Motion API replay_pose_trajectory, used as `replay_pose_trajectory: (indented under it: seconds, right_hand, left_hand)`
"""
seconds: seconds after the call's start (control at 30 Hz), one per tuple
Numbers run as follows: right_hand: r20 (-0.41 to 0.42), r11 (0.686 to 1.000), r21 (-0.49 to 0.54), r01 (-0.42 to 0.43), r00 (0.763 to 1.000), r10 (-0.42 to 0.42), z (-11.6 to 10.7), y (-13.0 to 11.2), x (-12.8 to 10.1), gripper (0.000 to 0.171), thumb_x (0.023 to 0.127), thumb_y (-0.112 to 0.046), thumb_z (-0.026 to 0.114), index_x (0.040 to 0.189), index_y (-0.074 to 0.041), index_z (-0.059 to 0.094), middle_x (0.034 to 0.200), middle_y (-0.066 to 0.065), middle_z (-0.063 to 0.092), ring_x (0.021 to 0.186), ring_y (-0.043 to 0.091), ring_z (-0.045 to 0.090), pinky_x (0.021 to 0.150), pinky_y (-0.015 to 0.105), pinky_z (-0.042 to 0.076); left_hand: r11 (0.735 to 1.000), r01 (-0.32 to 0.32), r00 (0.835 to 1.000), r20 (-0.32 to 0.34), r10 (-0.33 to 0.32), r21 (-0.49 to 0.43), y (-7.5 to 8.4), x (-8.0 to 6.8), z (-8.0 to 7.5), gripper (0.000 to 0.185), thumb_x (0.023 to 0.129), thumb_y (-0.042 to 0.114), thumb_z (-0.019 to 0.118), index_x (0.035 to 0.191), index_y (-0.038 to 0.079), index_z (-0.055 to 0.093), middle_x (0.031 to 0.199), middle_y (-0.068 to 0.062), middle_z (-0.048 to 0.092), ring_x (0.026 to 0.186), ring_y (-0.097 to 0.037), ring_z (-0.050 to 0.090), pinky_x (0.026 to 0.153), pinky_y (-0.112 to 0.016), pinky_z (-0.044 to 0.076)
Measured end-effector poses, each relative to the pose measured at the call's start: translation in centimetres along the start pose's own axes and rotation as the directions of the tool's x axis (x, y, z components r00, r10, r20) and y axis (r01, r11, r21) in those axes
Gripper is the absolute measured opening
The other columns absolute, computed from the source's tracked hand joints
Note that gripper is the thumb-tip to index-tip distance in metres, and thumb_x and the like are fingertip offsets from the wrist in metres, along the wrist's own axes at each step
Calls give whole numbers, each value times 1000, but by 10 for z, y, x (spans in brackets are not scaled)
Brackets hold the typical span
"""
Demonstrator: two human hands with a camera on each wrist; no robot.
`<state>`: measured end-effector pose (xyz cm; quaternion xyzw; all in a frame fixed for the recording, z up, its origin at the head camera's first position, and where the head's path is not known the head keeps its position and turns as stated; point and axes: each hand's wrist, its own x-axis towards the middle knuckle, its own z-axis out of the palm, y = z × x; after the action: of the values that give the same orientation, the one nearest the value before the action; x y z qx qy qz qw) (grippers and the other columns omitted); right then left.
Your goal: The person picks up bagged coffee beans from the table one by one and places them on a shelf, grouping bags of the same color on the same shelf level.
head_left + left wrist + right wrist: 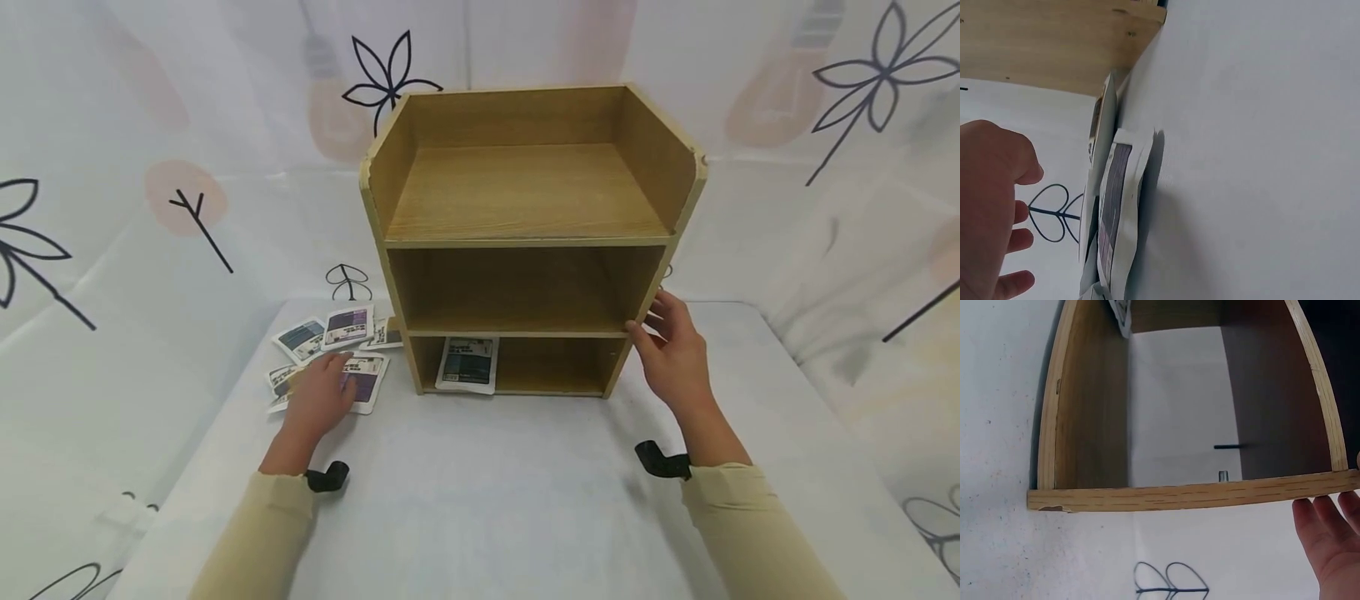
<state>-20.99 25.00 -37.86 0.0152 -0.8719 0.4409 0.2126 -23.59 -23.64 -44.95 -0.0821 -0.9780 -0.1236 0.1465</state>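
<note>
A wooden shelf unit (525, 242) with an open top and two compartments stands on the table. My right hand (673, 354) holds its right side panel near the middle board, thumb at the front edge and fingers along the outside. In the right wrist view, the fingertips touch that panel (1179, 499). My left hand (318, 396) is over a loose pile of flat pouches at the shelf's left, with loosely bent fingers. One purple-labelled pouch (367, 383) lies partly under it. A dark-labelled pouch (468, 364) leans inside the bottom compartment, at its left.
More pouches lie behind the left hand, one purple-labelled (348, 327) and one blue-labelled (302, 339). A white cloth (510, 492) covers the table. White curtains (225, 100) with printed flowers hang behind and at both sides.
</note>
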Motion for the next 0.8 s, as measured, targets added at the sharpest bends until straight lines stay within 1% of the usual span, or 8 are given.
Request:
replay_pose_trajectory:
  seconds: [0.2, 0.27, 0.33, 0.4, 0.5, 0.6, 0.7, 0.8]
  right_hand:
    - [18, 1000, -12, -6, 1000, 6, -2, 0, 0, 62, 98, -28, 56, 150, -31, 24, 148, 16, 44, 133, 39, 48, 102, 57, 44]
    - [26, 1000, -14, -10, 1000, 10, -3, 0, -1, 62, 98, -29, 55, 151, -32, 23, 148, 17, 43, 133, 40, 47, 102, 58, 43]
    - [33, 1000, -16, -12, 999, 12, -3, 0, -1, 62, 98, -29, 55, 151, -32, 23, 148, 17, 43, 133, 39, 47, 102, 58, 43]
    - [39, 1000, -18, -13, 999, 14, -3, 0, -1, 62, 98, -29, 55, 151, -31, 23, 148, 17, 43, 133, 39, 47, 102, 58, 43]
    - [43, 1000, -24, -13, 999, 14, -3, 0, -2, 62, 98, -30, 55, 151, -30, 23, 149, 17, 43, 133, 39, 47, 102, 59, 43]
    - [42, 1000, -29, -12, 999, 13, -4, 0, -1, 62, 98, -30, 55, 151, -31, 22, 149, 16, 42, 134, 39, 46, 102, 59, 43]
    - [44, 999, -34, -14, 999, 16, -5, -1, -1, 63, 98, -30, 55, 151, -31, 21, 149, 16, 42, 134, 39, 46, 103, 59, 42]
    - [47, 999, -35, -18, 999, 19, -5, -1, -1, 64, 98, -31, 55, 151, -32, 21, 149, 16, 42, 134, 39, 46, 103, 59, 42]
  left_hand:
    - [998, 68, 997, 44, -68, 16, -12, 14, 0, 48, 91, 17, 55, 136, 1, 49, 133, -25, 51, 124, -44, 48, 104, -59, 39]
    - [995, 97, 993, 59, -98, 23, -16, 19, 1, 49, 92, 19, 54, 138, 1, 47, 134, -25, 49, 125, -44, 46, 105, -59, 38]
    - [991, 131, 987, 89, -133, 24, -20, 22, 2, 51, 93, 21, 52, 140, 2, 45, 138, -25, 46, 129, -44, 43, 107, -60, 35]
    - [988, 153, 982, 110, -155, 28, -24, 25, 3, 53, 93, 22, 51, 142, 2, 43, 140, -26, 45, 131, -45, 41, 108, -60, 33]
    - [986, 168, 977, 129, -168, 9, -28, 29, 2, 54, 92, 22, 49, 141, 1, 43, 142, -28, 42, 132, -47, 38, 109, -62, 31]
    - [985, 173, 976, 131, -171, -1, -32, 33, 1, 53, 93, 21, 49, 141, 0, 42, 142, -29, 40, 132, -48, 37, 109, -63, 30]
    - [982, 191, 971, 144, -191, 12, -36, 37, -1, 55, 93, 21, 50, 143, 1, 40, 143, -30, 38, 132, -49, 36, 109, -64, 29]
    - [978, 205, 968, 140, -208, 30, -41, 41, -1, 57, 91, 19, 52, 143, 0, 40, 143, -30, 39, 132, -50, 36, 109, -64, 30]
